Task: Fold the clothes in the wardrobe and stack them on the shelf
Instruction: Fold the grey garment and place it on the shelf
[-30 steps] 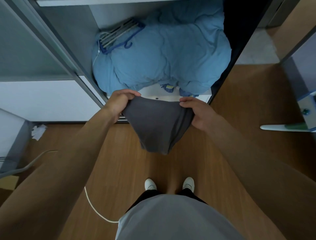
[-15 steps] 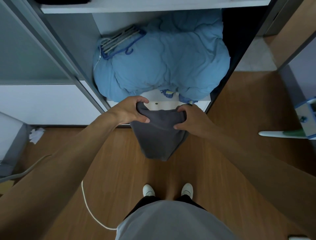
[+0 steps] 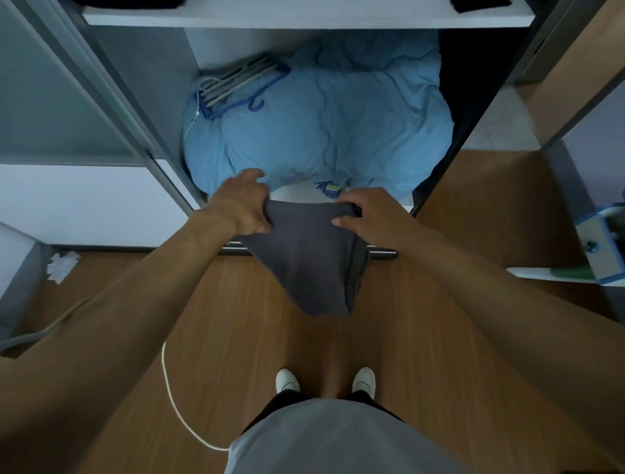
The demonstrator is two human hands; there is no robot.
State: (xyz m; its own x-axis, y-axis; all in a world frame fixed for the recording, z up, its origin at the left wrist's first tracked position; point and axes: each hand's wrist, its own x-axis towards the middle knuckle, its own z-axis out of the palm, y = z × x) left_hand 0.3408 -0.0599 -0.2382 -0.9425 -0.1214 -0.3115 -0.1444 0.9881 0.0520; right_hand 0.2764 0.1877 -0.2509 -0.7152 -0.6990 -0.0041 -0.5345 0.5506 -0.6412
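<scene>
A dark grey garment (image 3: 306,260) hangs folded in front of the open wardrobe, its lower end drooping over the wooden floor. My left hand (image 3: 241,206) pinches its top left edge between thumb and fingers. My right hand (image 3: 367,215) grips the top right corner, fingers curled round the cloth. A white shelf (image 3: 304,17) runs across the top of the wardrobe, with dark folded cloth (image 3: 128,3) on it at the frame's edge.
A bulky light blue duvet (image 3: 324,125) fills the wardrobe's lower compartment, with a bundle of hangers (image 3: 236,84) on its left. The sliding door frame (image 3: 111,101) stands at the left. A white cable (image 3: 179,412) lies on the floor, crumpled paper (image 3: 61,265) at the left.
The hands, close together half a second ago, have spread apart again, stretching the garment's top edge. The view has tilted up, showing more of the shelf.
</scene>
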